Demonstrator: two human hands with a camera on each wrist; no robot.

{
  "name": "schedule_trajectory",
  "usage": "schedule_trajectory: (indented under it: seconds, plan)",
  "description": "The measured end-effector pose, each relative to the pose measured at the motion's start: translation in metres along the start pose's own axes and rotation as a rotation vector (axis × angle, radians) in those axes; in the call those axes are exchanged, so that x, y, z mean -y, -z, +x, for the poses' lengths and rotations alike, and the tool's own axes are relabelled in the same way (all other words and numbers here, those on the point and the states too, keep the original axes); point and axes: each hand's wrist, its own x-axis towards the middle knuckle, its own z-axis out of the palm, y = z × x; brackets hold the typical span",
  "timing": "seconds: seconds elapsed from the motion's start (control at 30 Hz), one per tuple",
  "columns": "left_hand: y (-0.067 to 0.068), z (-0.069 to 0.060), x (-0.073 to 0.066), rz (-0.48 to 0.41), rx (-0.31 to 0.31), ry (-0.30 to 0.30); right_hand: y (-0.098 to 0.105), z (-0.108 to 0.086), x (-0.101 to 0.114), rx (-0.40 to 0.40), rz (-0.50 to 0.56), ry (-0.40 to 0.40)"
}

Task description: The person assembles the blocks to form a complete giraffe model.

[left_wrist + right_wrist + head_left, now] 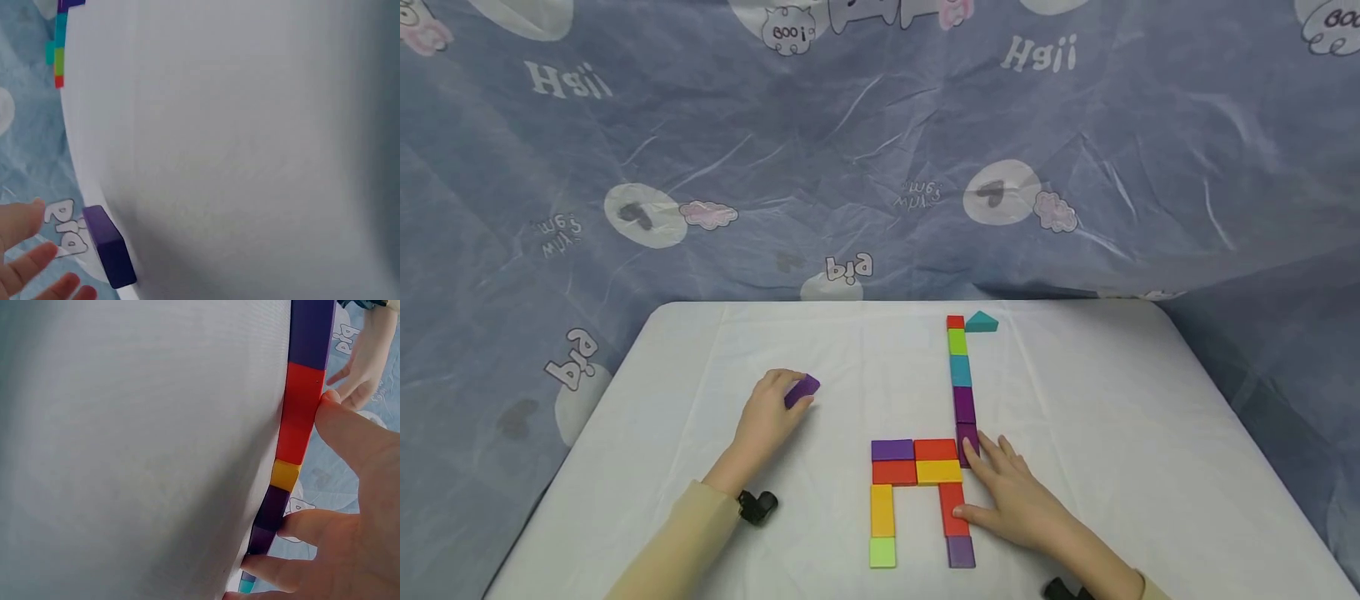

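On the left of the table, my left hand (772,408) is beside a loose purple block (802,390), thumb and fingers spread. In the left wrist view a gap shows between the fingers and this purple block (111,247). My right hand (1026,500) lies along the right side of a flat figure of coloured blocks. Its thumb touches the red block (301,412) of the right leg, while a forefinger rests on the lower purple block (967,446) of the tall column. The right fingers are spread.
Red, yellow and purple blocks form the body, with a yellow block (882,510) in the left leg. The column rises through a blue block (960,371) to a red top (955,322), beside a teal triangle (982,322). A patterned curtain (880,150) hangs behind the white table (1075,375).
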Motion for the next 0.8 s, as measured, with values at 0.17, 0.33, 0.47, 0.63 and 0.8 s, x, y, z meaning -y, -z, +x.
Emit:
schedule_trajectory:
  seconds: [0.17,0.33,0.47,0.63,0.8]
  plan:
    - [-0.005,0.011,0.009,0.01,0.033,0.099,-0.002,0.0,-0.001,0.006,-0.004,-0.003]
    - [-0.007,0.014,0.013,0.018,0.07,0.132,-0.002,0.001,-0.001,0.002,-0.008,0.004]
    - [-0.007,0.013,0.013,0.037,0.095,0.128,-0.002,0.001,-0.002,0.003,-0.014,0.005]
    - [-0.007,0.007,0.005,0.032,0.152,0.09,-0.002,0.001,-0.001,0.003,-0.02,0.009]
    - [-0.006,-0.007,-0.011,0.004,0.196,0.03,-0.001,0.001,0.0,0.0,-0.016,0.008]
